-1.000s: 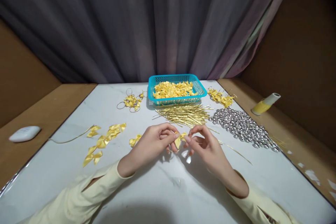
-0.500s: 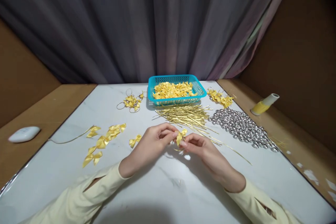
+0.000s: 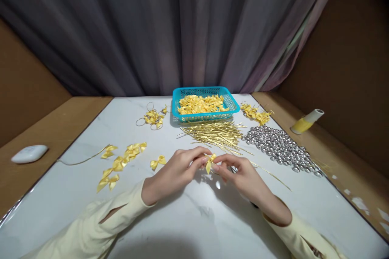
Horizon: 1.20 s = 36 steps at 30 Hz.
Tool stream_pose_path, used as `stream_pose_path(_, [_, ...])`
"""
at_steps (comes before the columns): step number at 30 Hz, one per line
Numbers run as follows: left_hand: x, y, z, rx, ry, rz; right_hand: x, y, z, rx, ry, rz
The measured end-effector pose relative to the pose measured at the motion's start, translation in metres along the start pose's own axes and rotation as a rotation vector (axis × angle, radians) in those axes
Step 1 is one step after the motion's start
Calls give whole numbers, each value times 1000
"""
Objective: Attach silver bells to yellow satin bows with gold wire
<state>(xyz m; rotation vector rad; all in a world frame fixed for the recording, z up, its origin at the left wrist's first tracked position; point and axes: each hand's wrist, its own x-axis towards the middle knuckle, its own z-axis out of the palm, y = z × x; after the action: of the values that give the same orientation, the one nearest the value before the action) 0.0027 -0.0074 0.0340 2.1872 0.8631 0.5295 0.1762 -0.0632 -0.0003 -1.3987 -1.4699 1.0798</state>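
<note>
Between my two hands, above the middle of the white table, is a small yellow ribbon bow [image 3: 209, 166]. My left hand [image 3: 184, 166] pinches it from the left with thumb and forefinger. From the right, the closed fingertips of my right hand [image 3: 238, 172] pinch its other side. Whether a wire or bell is held along with it is hidden by the fingers. A single yellow bow [image 3: 157, 162] lies just left of my left hand. Beyond my fingers spreads a pile of gold twist ties [image 3: 214, 134], and one loose gold tie [image 3: 273, 177] lies past my right hand.
A blue basket [image 3: 206, 118] of yellow bows stands at the back. Silver bells or beads [image 3: 281, 149] are heaped at right. More bows [image 3: 120, 164] lie at left, with looped pieces [image 3: 153, 118] behind them. A yellow-white tube [image 3: 306, 121] and a white mouse-like object [image 3: 29, 154] flank the table.
The bow has turned between my fingers, its tail now pointing downward. My right hand has shifted slightly, its fingers closer over the bow; the thin loop below it is no longer visible.
</note>
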Motion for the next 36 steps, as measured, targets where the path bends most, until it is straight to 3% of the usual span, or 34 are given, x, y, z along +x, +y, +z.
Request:
stream_pose_path(5, [0,-1,0,38,-58,37,-2,1,1,-217,69,-146])
stream_pose_path(13, [1,-7,1,102,-104,112,-4,3,-1,-272,128,-340])
stream_pose_path(18, [2,-6,-1,42,-155,101,-3,3,0,-105,29,-254])
stream_pose_path(21, [3,-3,-2,-38,-159,34,-2,5,1,-20,16,-213])
stream_pose_path(26, [7,1,-5,-413,-222,-264,-1,6,0,-35,99,-236])
stream_pose_path(28, [8,0,-5,-484,-231,-324,-1,7,-1,-55,120,-215])
stream_pose_path(31, [6,-2,-2,-419,-156,-346,-3,7,0,-95,150,-200])
stream_pose_path(36, [-5,6,9,22,166,-264,-5,9,8,-195,233,-319])
